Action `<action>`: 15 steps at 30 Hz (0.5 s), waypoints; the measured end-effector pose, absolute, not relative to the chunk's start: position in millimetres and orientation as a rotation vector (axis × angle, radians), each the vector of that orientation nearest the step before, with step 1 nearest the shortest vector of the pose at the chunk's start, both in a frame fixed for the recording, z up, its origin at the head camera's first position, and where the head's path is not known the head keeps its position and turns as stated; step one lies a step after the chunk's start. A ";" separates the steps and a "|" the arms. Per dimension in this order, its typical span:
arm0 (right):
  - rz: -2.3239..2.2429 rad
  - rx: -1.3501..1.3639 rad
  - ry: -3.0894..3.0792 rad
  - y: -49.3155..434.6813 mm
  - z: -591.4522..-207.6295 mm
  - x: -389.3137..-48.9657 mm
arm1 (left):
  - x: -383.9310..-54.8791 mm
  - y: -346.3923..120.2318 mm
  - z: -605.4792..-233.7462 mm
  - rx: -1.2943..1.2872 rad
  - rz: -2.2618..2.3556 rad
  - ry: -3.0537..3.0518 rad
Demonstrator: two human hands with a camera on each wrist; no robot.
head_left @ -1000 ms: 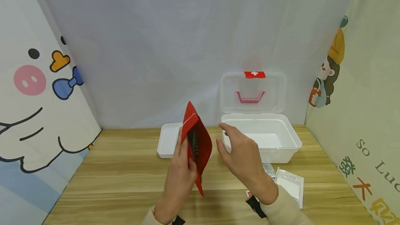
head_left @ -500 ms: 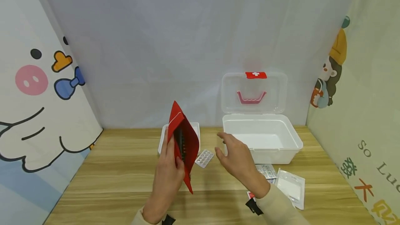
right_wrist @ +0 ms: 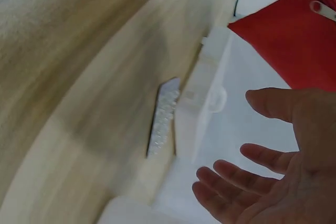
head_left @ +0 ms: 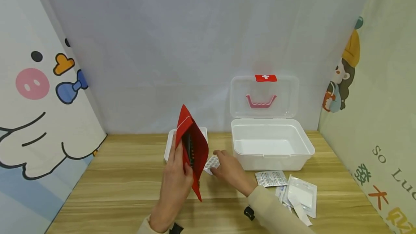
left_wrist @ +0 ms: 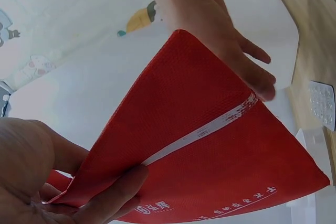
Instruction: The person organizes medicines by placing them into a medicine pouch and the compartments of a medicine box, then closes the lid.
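The red pouch [head_left: 199,145] gapes at the lower middle of the head frame, pinched by the left hand [head_left: 175,181]; to its right, the right hand [head_left: 231,172], thumb and fingers spread, is at a blister pack [head_left: 211,163], contact unclear; the white box [head_left: 274,162] stands open right of centre

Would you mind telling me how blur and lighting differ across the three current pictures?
Head view: soft, even light, with the red pouch crisp; left wrist: backdrop pale and washed out, white stripe fairly sharp; right wrist: wooden table smeared by blur, soft dark patches across it, blister pack lacking detail.
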State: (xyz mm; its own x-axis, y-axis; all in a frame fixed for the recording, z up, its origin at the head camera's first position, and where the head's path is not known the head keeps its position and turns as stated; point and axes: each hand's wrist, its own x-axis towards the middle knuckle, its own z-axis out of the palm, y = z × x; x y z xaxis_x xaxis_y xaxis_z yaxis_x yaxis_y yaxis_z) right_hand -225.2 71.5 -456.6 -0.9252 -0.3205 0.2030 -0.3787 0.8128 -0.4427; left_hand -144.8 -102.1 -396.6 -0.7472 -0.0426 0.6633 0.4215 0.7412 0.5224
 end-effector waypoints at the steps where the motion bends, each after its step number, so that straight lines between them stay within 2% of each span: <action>1: 0.751 0.557 -2.877 70.3 -458.3 -226.5 | -144.8 -101.7 -396.4 -0.284 -0.895 -2.267; 15: 0.780 0.442 -2.921 58.0 -483.2 -249.3 | -143.6 -96.8 -400.4 -0.280 -0.943 -2.314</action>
